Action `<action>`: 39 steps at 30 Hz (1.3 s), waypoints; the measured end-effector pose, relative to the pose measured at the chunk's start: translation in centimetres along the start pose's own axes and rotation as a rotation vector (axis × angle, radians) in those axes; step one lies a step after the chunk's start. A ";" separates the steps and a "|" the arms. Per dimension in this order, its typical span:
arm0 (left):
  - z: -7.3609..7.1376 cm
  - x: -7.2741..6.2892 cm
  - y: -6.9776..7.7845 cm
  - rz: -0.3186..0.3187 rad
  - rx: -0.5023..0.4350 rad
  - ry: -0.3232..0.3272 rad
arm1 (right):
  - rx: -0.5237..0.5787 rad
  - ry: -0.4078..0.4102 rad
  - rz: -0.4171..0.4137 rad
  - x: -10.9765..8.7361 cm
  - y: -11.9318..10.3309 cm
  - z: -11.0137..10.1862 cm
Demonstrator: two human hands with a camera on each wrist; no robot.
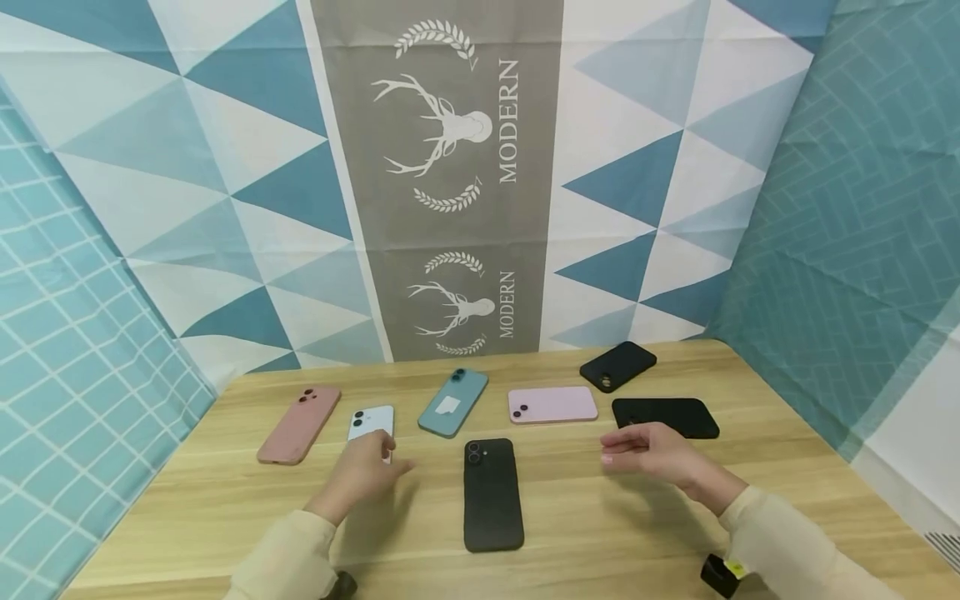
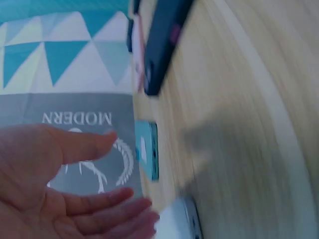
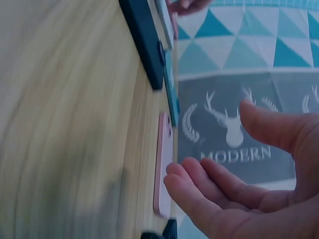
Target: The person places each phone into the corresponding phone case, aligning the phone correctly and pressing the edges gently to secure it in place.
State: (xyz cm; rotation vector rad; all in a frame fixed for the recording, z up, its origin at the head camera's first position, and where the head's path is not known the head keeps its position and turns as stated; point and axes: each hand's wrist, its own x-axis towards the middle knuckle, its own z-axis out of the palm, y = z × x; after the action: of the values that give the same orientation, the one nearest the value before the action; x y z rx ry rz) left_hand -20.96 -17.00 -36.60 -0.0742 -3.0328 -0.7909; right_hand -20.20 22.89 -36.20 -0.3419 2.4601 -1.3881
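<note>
My left hand, fingers loosely bent and holding nothing, hovers over the near end of a white phone and hides part of it. To the right, my other hand hangs above the table with thumb and fingers apart and nothing between them. It overlaps the near side of a black phone lying crosswise. Between the hands a larger black phone lies lengthwise, camera side up. In the left wrist view the left thumb and fingers spread beside the teal phone. The right wrist view shows a pink phone past the right fingertips.
Behind lie a dusty-pink phone at the left, the teal phone with a white patch, the light pink phone and another black phone at the back right. Patterned cloth hangs along the wooden table's back edge and both sides.
</note>
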 end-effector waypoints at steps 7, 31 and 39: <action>0.2 0.6 -2.4 -0.016 0.194 0.116 | -0.162 -0.078 0.024 0.3 1.9 -2.9; 0.6 2.3 -2.7 -0.147 0.208 0.041 | -0.724 0.215 -0.013 3.1 4.4 -8.9; 0.4 2.8 -2.3 -0.163 0.200 0.063 | -0.812 0.100 -0.011 5.0 5.5 -10.3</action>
State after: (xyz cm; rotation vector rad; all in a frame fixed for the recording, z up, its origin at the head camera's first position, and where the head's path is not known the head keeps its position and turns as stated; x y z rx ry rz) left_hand -23.85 -18.70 -37.97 0.1970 -3.0669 -0.4811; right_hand -28.93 32.07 -36.59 -0.4540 2.9999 -0.3417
